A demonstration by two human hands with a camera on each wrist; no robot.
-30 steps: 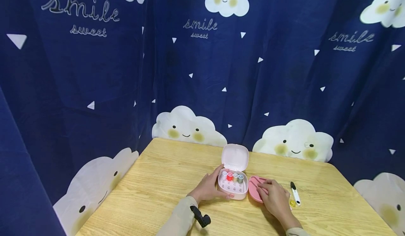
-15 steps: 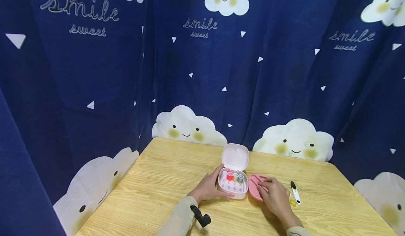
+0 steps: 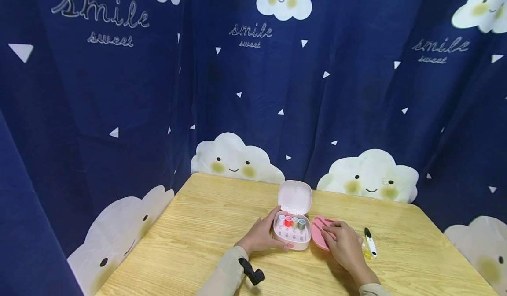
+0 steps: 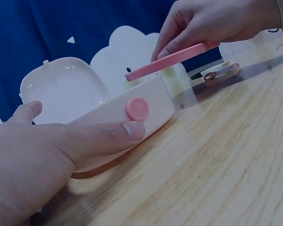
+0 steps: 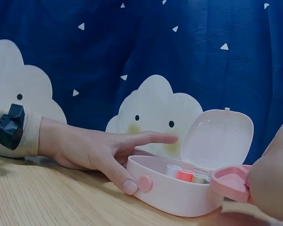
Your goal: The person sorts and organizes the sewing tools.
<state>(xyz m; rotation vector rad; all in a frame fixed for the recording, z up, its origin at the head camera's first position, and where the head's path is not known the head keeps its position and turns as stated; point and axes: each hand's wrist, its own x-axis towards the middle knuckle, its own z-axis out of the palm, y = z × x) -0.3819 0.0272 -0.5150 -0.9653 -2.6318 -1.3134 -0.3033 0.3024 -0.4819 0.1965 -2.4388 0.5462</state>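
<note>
My left hand (image 3: 261, 234) holds the pale pink sewing box (image 3: 303, 246) at its left side. In the left wrist view the thumb lies along the front wall by a round pink button (image 4: 137, 108). The lid (image 3: 295, 197) stands up at the back. Inside, a row of thread spools (image 3: 288, 221), white, red, beige and grey-green, sits at the rear. My right hand (image 3: 346, 245) pinches a darker pink slotted tray (image 3: 317, 239) just right of the box. The left wrist view has this tray raised off the table and tilted; the fingers hide part of it.
Right of my right hand, a slim white tool with a black tip (image 3: 370, 243) lies on the wooden table (image 3: 222, 199), beside a small yellow item (image 3: 367, 254). A blue cloud-patterned curtain (image 3: 253, 89) hangs behind the table. A black camera (image 3: 251, 273) sits on the left wrist.
The pink tray has shifted slightly up and away from the person in my right hand. The left hand and the box look the same.
</note>
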